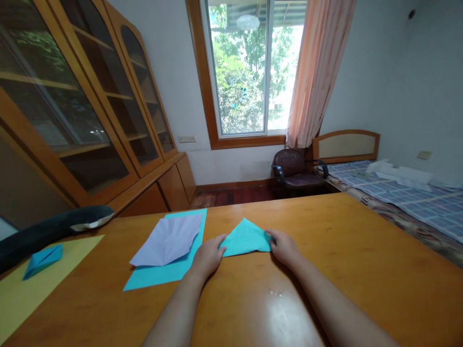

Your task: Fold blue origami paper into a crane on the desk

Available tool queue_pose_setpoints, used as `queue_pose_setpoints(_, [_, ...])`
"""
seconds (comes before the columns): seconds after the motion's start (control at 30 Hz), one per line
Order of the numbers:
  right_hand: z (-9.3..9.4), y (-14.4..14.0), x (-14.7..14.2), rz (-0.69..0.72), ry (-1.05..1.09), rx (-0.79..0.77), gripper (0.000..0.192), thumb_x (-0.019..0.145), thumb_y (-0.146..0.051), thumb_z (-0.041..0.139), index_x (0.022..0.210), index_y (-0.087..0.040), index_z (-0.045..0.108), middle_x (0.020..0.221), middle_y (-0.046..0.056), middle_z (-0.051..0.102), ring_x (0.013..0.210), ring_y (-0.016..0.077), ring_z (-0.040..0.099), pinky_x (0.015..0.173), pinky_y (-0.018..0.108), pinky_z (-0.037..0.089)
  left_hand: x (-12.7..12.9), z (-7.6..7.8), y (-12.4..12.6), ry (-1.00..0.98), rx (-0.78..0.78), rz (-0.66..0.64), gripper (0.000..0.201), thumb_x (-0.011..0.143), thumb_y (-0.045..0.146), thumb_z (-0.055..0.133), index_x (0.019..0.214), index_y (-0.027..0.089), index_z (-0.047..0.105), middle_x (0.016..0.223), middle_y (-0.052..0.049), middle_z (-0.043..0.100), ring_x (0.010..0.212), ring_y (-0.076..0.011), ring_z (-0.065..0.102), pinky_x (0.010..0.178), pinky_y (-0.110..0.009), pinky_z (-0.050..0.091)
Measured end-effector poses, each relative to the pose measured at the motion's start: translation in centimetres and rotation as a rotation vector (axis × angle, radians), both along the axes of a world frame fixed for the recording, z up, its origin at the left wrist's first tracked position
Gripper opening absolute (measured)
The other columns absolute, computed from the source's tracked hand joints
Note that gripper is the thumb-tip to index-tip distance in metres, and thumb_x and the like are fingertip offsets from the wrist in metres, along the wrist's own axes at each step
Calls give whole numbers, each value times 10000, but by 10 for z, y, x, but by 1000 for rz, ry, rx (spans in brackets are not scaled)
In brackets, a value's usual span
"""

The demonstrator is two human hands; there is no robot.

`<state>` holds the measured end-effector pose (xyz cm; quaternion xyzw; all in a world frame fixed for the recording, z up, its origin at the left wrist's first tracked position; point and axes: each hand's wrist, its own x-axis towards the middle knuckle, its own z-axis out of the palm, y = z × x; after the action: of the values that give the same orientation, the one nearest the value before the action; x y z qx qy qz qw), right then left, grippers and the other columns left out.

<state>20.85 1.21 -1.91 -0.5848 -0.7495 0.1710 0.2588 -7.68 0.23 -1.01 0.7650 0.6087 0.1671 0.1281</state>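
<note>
Between my two hands is a folded sheet of turquoise paper [246, 238], roughly a triangle with its peak pointing away from me. My left hand [210, 255] grips its left corner, thumb on the near side. The right corner is pinched in my right hand [284, 246], with the fingertips at the paper's edge. The lower edge looks slightly uneven. Left of my left hand, a creased pale lilac sheet [168, 241] rests on a flat turquoise sheet [152, 279].
The wooden table [347, 270] carries a yellow sheet [47, 289] with a blue folded paper piece [43, 260] on it. A dark armrest [54, 229] is at the left edge. Beyond are a brown chair [294, 168], a bed [405, 188] and a glass-door cabinet [144, 168].
</note>
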Motion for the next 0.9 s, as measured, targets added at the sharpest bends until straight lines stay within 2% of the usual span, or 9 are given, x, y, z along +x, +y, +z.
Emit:
queue_pose_setpoints(0.27, [2, 3, 12, 49, 24, -25, 397, 815, -147, 459, 1153, -218, 655, 1123, 66, 698, 1008, 210, 638, 855, 284, 461, -5, 1, 2, -87, 43, -54, 381, 873, 300, 503, 1220, 192, 617, 1261, -61, 636, 1177, -213, 571, 1024, -328, 411])
queue_pose_setpoints(0.37, [8, -3, 6, -1, -83, 63, 427, 797, -106, 460, 1171, -206, 640, 1146, 87, 669, 1052, 226, 592, 897, 308, 427, -5, 1, 1, -82, 46, -60, 352, 873, 302, 506, 1182, 206, 645, 1227, -54, 657, 1150, -212, 588, 1007, -327, 423])
queue_pose_setpoints(0.47, [16, -15, -12, -51, -215, 189, 324, 853, -121, 433, 1057, -198, 672, 1119, 117, 637, 1047, 246, 547, 916, 347, 383, -2, 1, 0, -51, 42, -60, 319, 880, 298, 498, 1133, 217, 674, 1188, -53, 678, 1113, -214, 607, 975, -324, 436])
queue_pose_setpoints(0.57, [20, -31, -37, 128, -271, 225, 279, 888, -143, 428, 1010, -207, 670, 1118, 104, 627, 1056, 246, 523, 922, 359, 357, 2, 2, -1, -26, 29, -55, 308, 876, 282, 506, 1126, 226, 676, 1187, -52, 679, 1106, -215, 608, 961, -319, 436])
queue_pose_setpoints(0.67, [20, -42, -54, 284, -291, 242, 267, 924, -183, 412, 1064, -207, 638, 1149, 98, 622, 1073, 236, 518, 933, 374, 343, 5, 5, -2, -4, 11, -55, 305, 870, 263, 508, 1124, 224, 673, 1185, -54, 679, 1101, -213, 609, 947, -308, 437])
queue_pose_setpoints(0.9, [11, -45, -56, 324, -253, 112, 313, 902, -264, 477, 1194, -219, 579, 1307, 96, 572, 1239, 267, 457, 1082, 497, 214, 8, 7, -4, 53, 12, -41, 307, 875, 247, 486, 1117, 217, 672, 1161, -72, 685, 1084, -221, 612, 940, -319, 431])
